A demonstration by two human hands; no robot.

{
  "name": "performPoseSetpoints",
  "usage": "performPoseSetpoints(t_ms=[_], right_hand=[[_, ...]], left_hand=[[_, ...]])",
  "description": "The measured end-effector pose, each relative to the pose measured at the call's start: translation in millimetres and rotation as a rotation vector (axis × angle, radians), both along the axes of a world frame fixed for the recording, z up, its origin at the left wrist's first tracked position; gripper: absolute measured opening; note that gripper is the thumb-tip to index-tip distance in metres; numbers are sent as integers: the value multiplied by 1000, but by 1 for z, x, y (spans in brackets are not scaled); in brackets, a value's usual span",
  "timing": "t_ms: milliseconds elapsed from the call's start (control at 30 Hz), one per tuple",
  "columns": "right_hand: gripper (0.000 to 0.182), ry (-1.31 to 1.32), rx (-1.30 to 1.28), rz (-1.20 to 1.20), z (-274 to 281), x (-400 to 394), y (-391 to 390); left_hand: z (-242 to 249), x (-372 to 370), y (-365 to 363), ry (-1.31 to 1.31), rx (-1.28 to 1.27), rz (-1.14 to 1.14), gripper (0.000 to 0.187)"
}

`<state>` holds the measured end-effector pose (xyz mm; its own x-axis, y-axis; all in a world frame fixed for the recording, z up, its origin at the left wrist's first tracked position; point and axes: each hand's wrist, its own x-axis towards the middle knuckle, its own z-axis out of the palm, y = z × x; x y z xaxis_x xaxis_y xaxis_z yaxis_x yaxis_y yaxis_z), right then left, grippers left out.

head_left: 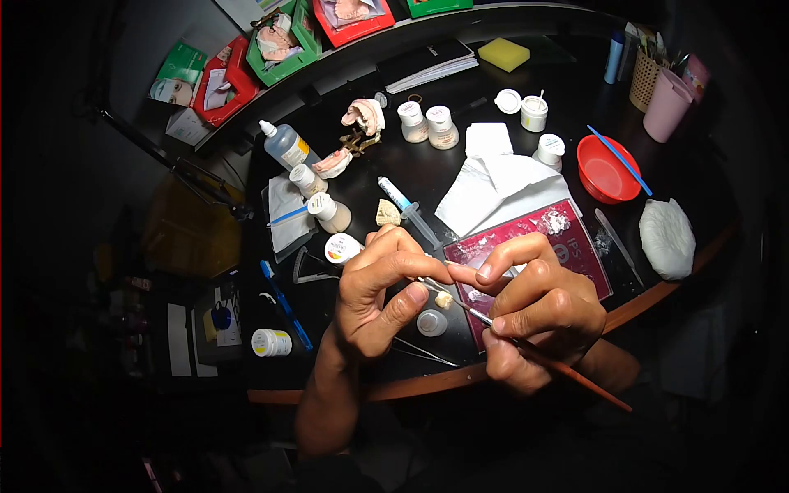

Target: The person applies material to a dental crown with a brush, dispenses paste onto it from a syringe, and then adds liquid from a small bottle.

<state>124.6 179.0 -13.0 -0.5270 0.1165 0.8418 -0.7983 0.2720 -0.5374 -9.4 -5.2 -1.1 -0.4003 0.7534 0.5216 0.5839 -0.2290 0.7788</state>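
Note:
My left hand [382, 287] is closed on a thin metal tool [429, 284], mostly hidden by the fingers. By its tip is a small cream-coloured, tooth-like piece [444, 299]. My right hand [542, 308] grips a fine brush [567, 370] with a reddish-brown handle, its tip pointing left at the piece. Fingers of both hands meet just above it. Under the right hand lies a dark red mixing plate [592, 267] bearing white powder [553, 221]. A small clear cup [431, 323] stands below the piece, and a capped jar [342, 248] sits behind my left hand.
Around the hands are white tissue [501, 193], a syringe [408, 211], a red bowl [606, 172] and several jars. Dental models [362, 119] stand farther back, near a dropper bottle [289, 146]. A blue toothbrush [286, 308] lies left; a metal spatula [618, 245] lies right.

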Motion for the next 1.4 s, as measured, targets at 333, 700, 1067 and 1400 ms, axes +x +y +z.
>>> performPoseSetpoints(t_ms=[333,700,1067,1400], right_hand=[[26,19,-7,-1,-1,-1,-1],[18,-16,-89,-5,-1,-4,-2],[19,-57,-12,11,-1,-6,3],[22,-67,38,34,4,-3,7]], left_hand=[[2,-2,0,60,-6,-9,31],[14,-2,-2,551,-84,156,28],[14,-4,-2,529,-71,110,27],[13,-5,-3,507,-70,97,27]])
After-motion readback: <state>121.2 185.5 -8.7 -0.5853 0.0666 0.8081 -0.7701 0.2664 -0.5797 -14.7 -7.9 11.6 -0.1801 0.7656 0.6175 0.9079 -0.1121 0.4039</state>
